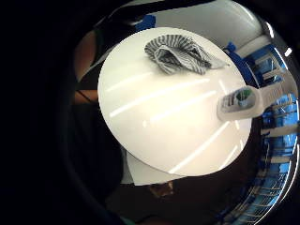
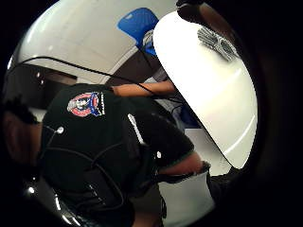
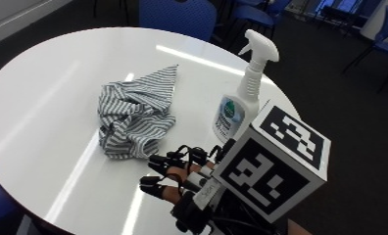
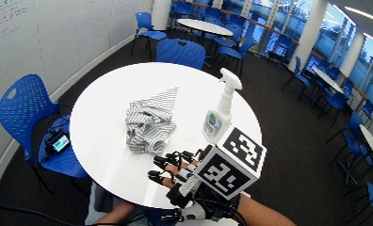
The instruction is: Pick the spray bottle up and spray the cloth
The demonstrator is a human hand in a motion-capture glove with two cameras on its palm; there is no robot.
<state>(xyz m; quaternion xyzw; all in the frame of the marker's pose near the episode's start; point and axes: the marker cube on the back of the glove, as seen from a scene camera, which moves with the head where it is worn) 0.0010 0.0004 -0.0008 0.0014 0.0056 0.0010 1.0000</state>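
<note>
Gloved right hand (image 3: 181,181) hovers low over table (image 3: 44,98), fingers loosely spread, grasping nothing. Spray bottle (image 3: 241,100) stands upright just beyond, nozzle reachable; striped cloth (image 3: 135,117) bunched beside it.

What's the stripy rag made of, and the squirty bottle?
The striped cloth looks like soft woven fabric, probably cotton: it lies crumpled in folds. The spray bottle looks like smooth white plastic with a slight sheen and a printed label.
</note>
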